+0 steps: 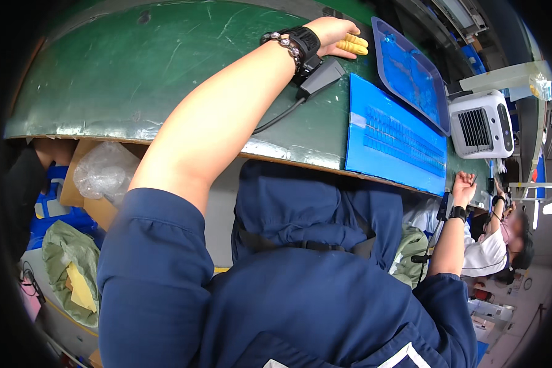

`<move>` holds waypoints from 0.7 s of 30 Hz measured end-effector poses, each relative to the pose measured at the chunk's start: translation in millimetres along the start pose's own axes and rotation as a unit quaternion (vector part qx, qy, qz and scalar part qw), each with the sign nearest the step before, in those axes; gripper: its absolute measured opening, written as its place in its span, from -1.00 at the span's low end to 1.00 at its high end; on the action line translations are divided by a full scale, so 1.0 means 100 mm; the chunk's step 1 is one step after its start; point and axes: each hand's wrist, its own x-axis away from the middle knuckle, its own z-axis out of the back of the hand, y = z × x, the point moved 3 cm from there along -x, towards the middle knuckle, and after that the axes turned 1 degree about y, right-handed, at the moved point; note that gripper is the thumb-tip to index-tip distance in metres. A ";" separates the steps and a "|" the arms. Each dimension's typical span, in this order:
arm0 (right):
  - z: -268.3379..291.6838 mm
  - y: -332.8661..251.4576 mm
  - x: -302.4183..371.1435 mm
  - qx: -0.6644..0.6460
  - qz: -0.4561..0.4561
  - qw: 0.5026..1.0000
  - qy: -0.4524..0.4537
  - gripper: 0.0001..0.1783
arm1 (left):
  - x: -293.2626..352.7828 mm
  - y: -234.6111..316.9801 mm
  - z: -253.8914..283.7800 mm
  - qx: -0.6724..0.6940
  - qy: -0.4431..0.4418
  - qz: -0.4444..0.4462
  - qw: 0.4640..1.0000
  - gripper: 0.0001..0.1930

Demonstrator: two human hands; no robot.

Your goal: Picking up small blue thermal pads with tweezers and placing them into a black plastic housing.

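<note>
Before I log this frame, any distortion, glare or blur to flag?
Head view: fisheye bows the front edge of the green table, black rim around; head view: bright highlights on the left forearm; head view: co-worker blurred at the head, left hand reasonably sharp.

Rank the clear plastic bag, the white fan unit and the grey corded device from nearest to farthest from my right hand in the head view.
From your right hand:
1. White fan unit: just beyond it, right side of the green bench.
2. Grey corded device: farther left, near your left hand.
3. Clear plastic bag: far left, below the bench edge.
</note>
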 end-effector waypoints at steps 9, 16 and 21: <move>0.08 0.00 -0.02 0.097 0.042 0.992 0.069 -0.53 | 0.08 0.01 0.05 0.021 -0.030 0.007 0.999 -0.73; 0.11 -0.03 -0.04 0.077 0.059 0.995 -0.012 -0.50 | -0.01 -0.02 0.02 0.054 -0.040 0.037 0.997 -0.69; -0.01 -0.13 0.00 0.117 -0.037 0.991 0.044 -0.86 | 0.08 0.11 -0.07 0.029 -0.058 0.040 0.997 -0.58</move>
